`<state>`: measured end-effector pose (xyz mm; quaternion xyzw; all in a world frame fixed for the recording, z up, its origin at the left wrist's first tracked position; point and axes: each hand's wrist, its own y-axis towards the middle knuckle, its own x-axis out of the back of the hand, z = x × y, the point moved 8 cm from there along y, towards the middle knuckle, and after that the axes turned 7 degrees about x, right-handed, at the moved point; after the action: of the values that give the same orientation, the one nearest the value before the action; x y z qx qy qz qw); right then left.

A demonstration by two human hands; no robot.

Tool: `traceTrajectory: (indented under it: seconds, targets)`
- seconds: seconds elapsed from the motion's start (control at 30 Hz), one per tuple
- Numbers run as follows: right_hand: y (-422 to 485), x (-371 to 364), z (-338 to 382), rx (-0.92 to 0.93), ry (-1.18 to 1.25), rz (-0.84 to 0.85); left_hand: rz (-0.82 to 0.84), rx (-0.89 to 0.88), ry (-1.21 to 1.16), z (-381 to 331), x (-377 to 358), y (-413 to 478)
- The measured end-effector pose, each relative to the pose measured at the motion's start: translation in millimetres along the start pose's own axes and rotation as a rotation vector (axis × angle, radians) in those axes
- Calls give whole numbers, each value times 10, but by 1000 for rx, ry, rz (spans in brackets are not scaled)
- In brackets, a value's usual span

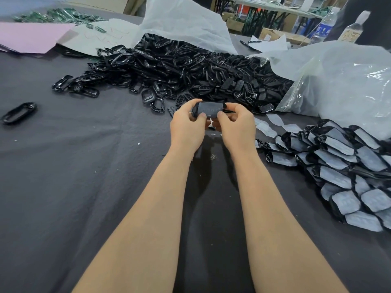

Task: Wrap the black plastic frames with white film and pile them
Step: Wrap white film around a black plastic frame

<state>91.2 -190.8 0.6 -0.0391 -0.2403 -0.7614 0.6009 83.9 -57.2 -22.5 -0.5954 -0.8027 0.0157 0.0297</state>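
Both hands hold one black plastic frame (pixel 209 109) above the dark cloth, a pale film lying across its top face. My left hand (pixel 187 125) grips its left end with curled fingers, and my right hand (pixel 234 125) pinches its right end, thumb underneath. Behind them spreads a big heap of bare black frames (pixel 190 68) spilling from a plastic bag. At the right lies a pile of wrapped frames (pixel 347 172) with white film faces. A strip of white film pieces (pixel 273 123) lies just right of my right hand.
A dark cloth (pixel 84 176) covers the table. A lone black frame (pixel 20 113) lies at the far left. Clear plastic bags (pixel 338 81) bulge at the right, pink and white paper sheets (pixel 31 37) sit at the back left, and bottles (pixel 323 26) stand at the back right.
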Motion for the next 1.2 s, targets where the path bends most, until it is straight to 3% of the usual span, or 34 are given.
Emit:
traceTrajectory:
  seconds: [0.3,0.73,1.2]
  targets:
    - [5,3,-33,-26,33,-19,16,-7,-29,2,-23,10]
    - [1,70,101,149,-107,-14,-36,-33,-111,-77,57,-95]
    - [43,70,-108,-94,203,-90,-4,-21,-100,-77,11,-89]
